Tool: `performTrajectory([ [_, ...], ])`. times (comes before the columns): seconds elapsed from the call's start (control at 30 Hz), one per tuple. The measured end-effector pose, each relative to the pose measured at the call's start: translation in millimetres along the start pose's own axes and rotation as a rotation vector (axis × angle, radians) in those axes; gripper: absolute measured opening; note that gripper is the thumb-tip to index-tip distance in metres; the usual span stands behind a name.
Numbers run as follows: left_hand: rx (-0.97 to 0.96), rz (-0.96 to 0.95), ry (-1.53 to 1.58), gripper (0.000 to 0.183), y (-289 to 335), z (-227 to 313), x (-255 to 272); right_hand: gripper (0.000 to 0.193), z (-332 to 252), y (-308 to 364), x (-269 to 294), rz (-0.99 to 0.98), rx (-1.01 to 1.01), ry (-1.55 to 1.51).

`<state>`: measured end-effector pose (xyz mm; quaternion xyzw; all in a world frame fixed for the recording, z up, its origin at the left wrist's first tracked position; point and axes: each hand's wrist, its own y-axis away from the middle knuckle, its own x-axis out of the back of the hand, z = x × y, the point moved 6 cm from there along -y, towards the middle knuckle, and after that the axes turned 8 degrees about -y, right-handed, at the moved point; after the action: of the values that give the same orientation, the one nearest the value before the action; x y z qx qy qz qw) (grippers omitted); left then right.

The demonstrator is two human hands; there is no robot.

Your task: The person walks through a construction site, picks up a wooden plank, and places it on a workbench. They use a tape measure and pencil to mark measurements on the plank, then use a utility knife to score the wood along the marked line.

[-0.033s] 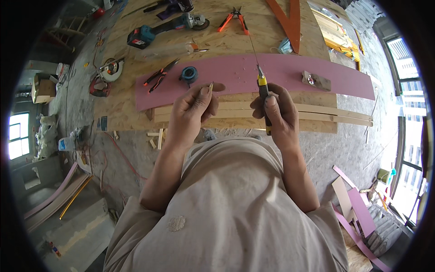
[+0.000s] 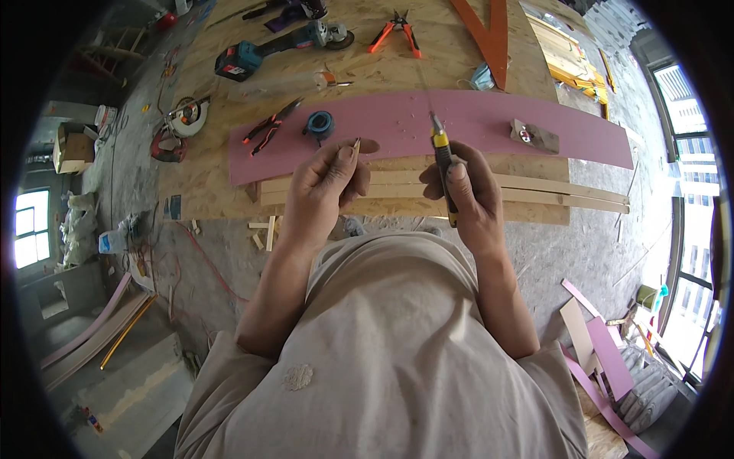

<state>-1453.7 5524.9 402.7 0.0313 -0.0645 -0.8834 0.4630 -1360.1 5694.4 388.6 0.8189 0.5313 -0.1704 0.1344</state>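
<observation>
My left hand (image 2: 327,177) pinches a short pencil (image 2: 356,145) between thumb and fingers, its dark tip pointing up. Most of the pencil is hidden inside the hand. My right hand (image 2: 472,186) is closed around a yellow-and-black utility knife (image 2: 442,157), its long thin blade extended away from me and blurred. The two hands are apart, above the near edge of a long pink board (image 2: 367,122). Small shavings (image 2: 405,126) are scattered on that board beyond the hands. Behind my left hand stands a round teal-and-black object (image 2: 319,125), perhaps a tape roll.
Orange-handled pliers (image 2: 272,126) rest on the pink board's left; a crumpled brown piece (image 2: 534,138) lies right. Wooden strips (image 2: 535,191) run along the near edge. Farther off are a cordless angle grinder (image 2: 283,50), more pliers (image 2: 396,34), an orange triangle (image 2: 493,46) and a circular saw (image 2: 182,126).
The knife has tipped slightly to the left, and its blade tip has shifted a little left. My left hand and the pencil look still.
</observation>
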Motion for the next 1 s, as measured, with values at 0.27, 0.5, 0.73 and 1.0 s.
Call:
performTrajectory([
  [0.27, -0.006, 0.064, 0.004, 0.020, 7.6, -2.2, 4.5, 0.036, -9.9, 7.1, -22.0, -0.224, 0.279, 0.706],
  [0.5, 0.022, 0.067, 0.019, 0.016, 11.6, 1.2, 8.2, 0.036, -17.3, 4.0, -19.9, -0.064, 0.459, 0.770],
  [0.73, 0.053, 0.017, 0.037, 0.021, 11.9, -2.4, 6.7, 0.035, -10.7, 1.5, -9.8, 0.015, 0.306, 0.732],
  [1.0, 0.438, -0.143, -0.069, 0.020, -1.5, -102.7, 1.5, 0.038, 36.7, 15.7, 52.4, -0.021, -0.054, 0.501],
])
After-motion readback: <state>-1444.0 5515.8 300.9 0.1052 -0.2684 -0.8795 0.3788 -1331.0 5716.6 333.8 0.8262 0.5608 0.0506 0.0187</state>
